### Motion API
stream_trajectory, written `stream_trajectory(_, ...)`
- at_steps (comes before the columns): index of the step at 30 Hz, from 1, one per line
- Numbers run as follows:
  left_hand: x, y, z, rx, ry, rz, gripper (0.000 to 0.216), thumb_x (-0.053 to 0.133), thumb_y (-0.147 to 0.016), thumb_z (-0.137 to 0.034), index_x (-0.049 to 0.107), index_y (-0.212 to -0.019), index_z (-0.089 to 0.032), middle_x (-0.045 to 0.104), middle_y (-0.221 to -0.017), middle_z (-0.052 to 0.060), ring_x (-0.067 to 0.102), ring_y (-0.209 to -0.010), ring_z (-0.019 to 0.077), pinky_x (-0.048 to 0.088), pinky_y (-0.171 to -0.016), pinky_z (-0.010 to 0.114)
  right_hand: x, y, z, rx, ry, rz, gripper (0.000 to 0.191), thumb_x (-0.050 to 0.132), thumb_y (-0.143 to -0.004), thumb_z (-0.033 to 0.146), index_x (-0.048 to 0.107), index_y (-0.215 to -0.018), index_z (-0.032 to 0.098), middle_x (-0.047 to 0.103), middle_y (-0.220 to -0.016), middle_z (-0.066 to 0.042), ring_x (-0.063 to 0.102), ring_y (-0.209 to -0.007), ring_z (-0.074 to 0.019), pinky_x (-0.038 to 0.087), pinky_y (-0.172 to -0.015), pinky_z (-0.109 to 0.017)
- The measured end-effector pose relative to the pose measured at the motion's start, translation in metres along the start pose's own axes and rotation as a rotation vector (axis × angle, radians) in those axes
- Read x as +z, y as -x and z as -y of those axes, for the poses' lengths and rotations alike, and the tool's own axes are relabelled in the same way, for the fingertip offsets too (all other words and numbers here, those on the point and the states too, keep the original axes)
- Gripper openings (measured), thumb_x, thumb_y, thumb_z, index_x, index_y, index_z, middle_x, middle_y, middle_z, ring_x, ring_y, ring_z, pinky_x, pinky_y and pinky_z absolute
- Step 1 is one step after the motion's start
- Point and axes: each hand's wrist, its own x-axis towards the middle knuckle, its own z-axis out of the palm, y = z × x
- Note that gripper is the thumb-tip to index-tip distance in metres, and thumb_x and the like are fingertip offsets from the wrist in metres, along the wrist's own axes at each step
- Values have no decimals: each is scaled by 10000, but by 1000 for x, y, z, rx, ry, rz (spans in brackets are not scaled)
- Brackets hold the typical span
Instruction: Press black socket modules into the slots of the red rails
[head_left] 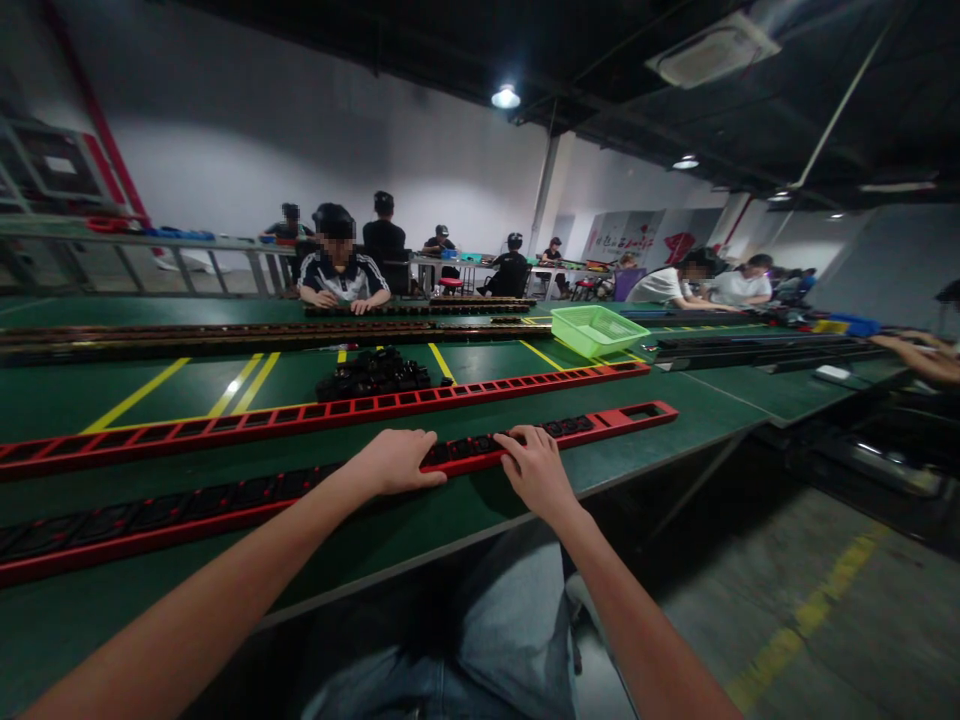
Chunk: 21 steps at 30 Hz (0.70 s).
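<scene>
A long red rail (637, 418) lies on the bench in front of me. Square black inserts (255, 492) with red spots fill most of its length, and a bare slotted end points right. My left hand (405, 460) is closed around the rail near its middle, thumb on the near side and fingers over the top. A short way to the right, my right hand (534, 465) has its bent fingers over the rail and the inserts. What lies under the fingertips is hidden.
Behind it lies a second red rail (375, 400) with open slots. Beyond are a pile of black parts (375, 375), a light-green basket (596, 330) and dark rails (225, 340). A co-worker (345, 270) sits across the green bench (720, 425); other people work farther back.
</scene>
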Motion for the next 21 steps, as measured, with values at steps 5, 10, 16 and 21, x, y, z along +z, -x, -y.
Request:
stream_trajectory(5,-1,0,0,-7,2,8,497,506,-897,-663,573,-1067,-201,706,-1086,115,689,-985,305,516,-793,369,0,-1,0,1,-14,1,335,562,-959,187,674,-1269,244,606,-1196,-105,519,-1142,-265,414,-1034,-456)
stream_trajectory(10,-1,0,0,-11,2,9,500,498,-896,-672,580,-1058,-206,708,-1092,111,690,-979,308,519,-787,375,0,0,0,2,-20,3,342,566,-954,184,669,-1275,244,601,-1205,-107,516,-1147,-266,414,-1035,-457)
stream_trajectory(16,-2,1,1,-8,16,4,495,512,-889,-669,580,-1054,-207,709,-1091,102,688,-981,306,521,-795,377,0,0,0,-5,-45,-12,321,563,-957,183,683,-1249,238,596,-1197,-109,498,-1170,-269,409,-1049,-453)
stream_trajectory(21,-2,1,0,-3,18,6,505,507,-893,-666,585,-1067,-198,706,-1096,112,686,-985,318,525,-799,393,-1,-1,0,2,-51,-11,331,555,-951,181,673,-1254,242,596,-1197,-110,496,-1170,-268,408,-1051,-456)
